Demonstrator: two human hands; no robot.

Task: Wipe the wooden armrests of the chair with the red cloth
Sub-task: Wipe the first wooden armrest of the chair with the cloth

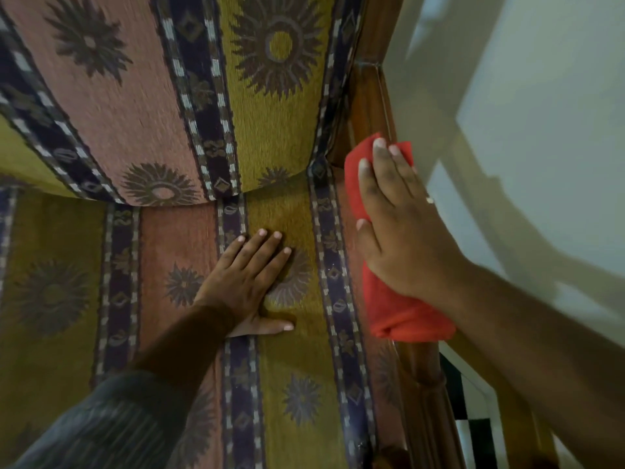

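The red cloth (402, 313) lies folded along the chair's right wooden armrest (370, 106). My right hand (402, 228) presses flat on top of the cloth, fingers stretched toward the chair back, covering its middle. The armrest shows above the cloth and again below it as a turned wooden post (426, 394). My left hand (250, 282) rests flat with fingers spread on the patterned seat cushion (287, 384), holding nothing. The left armrest is out of view.
The chair back cushion (135, 96) with striped sun-pattern fabric fills the upper left. A pale wall (541, 96) stands right beside the armrest. A black-and-white tiled floor (473, 424) shows below the armrest at the lower right.
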